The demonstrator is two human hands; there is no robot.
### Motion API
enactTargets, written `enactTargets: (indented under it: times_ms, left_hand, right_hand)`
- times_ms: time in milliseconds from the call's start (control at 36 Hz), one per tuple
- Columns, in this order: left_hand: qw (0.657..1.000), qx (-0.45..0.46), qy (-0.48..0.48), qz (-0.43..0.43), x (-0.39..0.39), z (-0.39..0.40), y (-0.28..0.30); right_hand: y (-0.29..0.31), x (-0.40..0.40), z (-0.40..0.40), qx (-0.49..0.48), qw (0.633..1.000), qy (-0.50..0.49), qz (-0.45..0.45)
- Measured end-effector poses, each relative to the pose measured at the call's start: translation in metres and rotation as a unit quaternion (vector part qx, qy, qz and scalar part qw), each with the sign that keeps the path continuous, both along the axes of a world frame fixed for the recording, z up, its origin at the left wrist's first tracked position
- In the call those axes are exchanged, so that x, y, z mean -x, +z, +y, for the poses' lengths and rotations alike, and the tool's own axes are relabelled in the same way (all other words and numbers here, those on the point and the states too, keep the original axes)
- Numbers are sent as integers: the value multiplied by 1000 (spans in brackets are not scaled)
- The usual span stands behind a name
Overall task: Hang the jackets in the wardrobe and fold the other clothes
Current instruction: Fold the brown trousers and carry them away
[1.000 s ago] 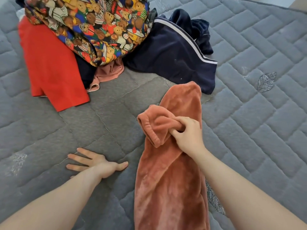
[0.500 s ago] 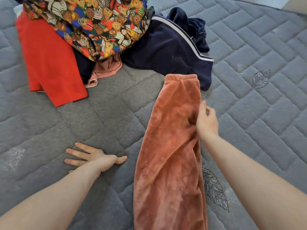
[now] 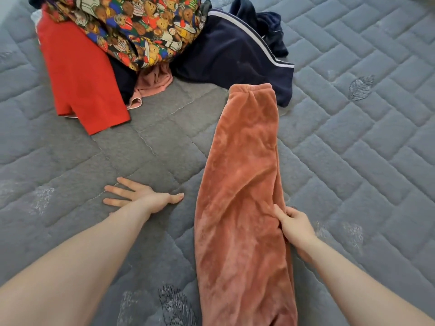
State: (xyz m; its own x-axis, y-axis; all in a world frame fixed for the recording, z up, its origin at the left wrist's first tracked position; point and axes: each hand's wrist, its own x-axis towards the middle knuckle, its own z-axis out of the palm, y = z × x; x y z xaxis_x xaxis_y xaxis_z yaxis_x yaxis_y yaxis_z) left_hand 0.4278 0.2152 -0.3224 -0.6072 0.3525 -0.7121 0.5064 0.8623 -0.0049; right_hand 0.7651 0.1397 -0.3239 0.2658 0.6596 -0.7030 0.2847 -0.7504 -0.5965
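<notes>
Right hand, fingers curled, pinching the right edge of the fleece about midway along its length. Left hand flat and open, fingers spread, pressed on the quilt just beside the fleece at 9 o'clock, not touching it. Fleece laid out long and smooth from 6 toward 12 o'clock, cuffed end farthest away, overlapping the navy garment. Quilt grey, stitched in brick and herringbone blocks with leaf motifs. Pile at 11 o'clock: bear print on top, red garment at its left, pink piece beneath. Bare quilt at 3 o'clock and at 9 o'clock; pale strip of room at the top-left corner. Compared with one second earlier: fleece end unfolded and flattened, right hand drawn back from the folded cuff to the near right edge; left hand unmoved.
</notes>
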Motion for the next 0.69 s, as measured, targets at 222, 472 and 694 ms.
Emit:
enactTargets:
  times_ms: [222, 472, 694]
  left_hand:
    - [973, -184, -135, 33, -8, -82, -15]
    - [935, -216, -257, -110, -57, -237, 31]
    - [958, -47, -59, -277, -108, -361, 57]
  right_hand:
    - [2, 28, -90, -80, 986, -100, -107]
    - [3, -1, -211, 7, 994, -33, -106]
    - [38, -2, -267, 159, 985, -60, 0]
